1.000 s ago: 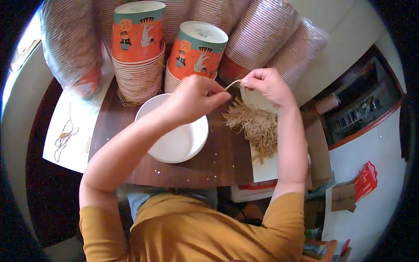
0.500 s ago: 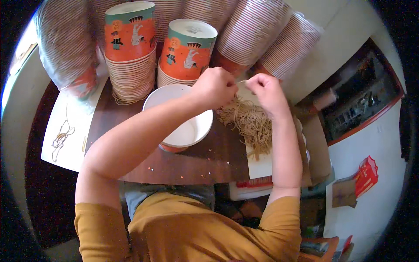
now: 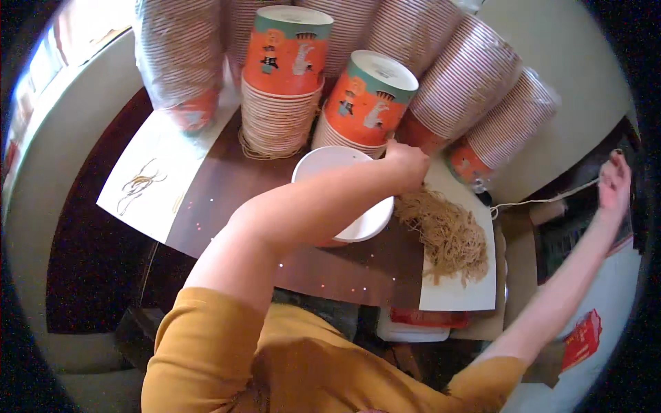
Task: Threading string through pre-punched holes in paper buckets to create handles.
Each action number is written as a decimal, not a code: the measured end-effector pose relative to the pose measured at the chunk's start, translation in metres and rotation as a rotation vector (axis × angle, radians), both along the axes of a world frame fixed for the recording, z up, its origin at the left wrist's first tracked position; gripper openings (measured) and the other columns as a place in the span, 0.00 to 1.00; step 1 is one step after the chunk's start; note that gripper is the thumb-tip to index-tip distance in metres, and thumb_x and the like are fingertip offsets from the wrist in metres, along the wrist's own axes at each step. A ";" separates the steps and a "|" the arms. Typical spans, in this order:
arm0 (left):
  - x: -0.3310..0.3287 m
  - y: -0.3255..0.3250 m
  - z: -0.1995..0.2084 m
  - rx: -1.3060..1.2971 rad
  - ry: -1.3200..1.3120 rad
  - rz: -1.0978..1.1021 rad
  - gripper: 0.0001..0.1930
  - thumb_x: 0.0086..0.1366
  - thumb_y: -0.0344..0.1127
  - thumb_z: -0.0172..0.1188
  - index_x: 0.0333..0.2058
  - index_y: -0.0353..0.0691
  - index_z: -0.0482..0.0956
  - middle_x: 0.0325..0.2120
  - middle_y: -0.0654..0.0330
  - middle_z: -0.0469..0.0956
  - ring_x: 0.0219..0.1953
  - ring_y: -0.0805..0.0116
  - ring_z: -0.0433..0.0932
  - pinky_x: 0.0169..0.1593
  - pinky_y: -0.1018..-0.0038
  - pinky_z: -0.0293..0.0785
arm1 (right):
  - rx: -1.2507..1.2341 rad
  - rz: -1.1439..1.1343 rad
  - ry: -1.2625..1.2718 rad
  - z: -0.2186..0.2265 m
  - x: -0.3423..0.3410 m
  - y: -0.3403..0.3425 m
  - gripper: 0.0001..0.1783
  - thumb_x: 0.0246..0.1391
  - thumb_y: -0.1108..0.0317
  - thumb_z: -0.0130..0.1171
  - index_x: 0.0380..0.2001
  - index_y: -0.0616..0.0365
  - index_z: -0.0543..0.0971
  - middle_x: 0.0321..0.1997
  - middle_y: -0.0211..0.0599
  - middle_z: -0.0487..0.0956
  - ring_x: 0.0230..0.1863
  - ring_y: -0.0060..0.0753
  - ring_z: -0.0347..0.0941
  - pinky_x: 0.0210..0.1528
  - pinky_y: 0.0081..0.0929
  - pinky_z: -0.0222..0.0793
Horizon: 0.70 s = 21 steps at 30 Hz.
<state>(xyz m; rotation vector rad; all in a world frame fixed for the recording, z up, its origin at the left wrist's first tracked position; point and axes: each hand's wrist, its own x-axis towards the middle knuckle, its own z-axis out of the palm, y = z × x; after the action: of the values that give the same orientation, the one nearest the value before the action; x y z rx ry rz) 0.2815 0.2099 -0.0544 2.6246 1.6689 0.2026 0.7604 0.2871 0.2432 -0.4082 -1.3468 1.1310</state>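
Observation:
Above the right rim of an upright paper bucket (image 3: 375,226), white inside, my left hand (image 3: 407,165) is closed. Its fingertips are turned away, so what they grip does not show. My right hand (image 3: 614,182) is stretched far out to the right, past the table, with its fingers bent. A pale cord (image 3: 544,201) runs nearly straight to it from the table's right edge, and the hand appears to grip its end. Below my left hand, a tangled heap of tan strings (image 3: 451,241) lies on a white sheet (image 3: 458,299).
Upside-down stacks of orange and green paper buckets (image 3: 286,65) (image 3: 372,100) stand behind the open bucket. Plastic-wrapped stacks (image 3: 468,65) line the back. Several loose strings (image 3: 141,180) lie on a white sheet at left. Small dots are scattered over the brown table (image 3: 323,275).
My right hand has moved from beside my left hand far out to the right, and the pale cord has come into view. My left hand stays closed near the bucket. The view has shifted.

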 end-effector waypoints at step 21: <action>-0.121 -0.241 -0.007 -0.185 -1.263 0.009 0.23 0.60 0.31 0.62 0.54 0.33 0.69 0.42 0.61 0.75 0.36 0.79 0.73 0.39 0.80 0.72 | -0.223 0.442 -0.897 -0.222 -0.370 -0.199 0.06 0.54 0.66 0.58 0.29 0.57 0.77 0.24 0.19 0.73 0.22 0.07 0.61 0.23 0.09 0.54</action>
<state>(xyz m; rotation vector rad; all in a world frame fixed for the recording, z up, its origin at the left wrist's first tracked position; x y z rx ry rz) 0.1601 -0.0310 -0.0614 1.6068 1.0933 1.2725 0.3905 0.0877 0.0210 -0.8768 -2.1688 1.5546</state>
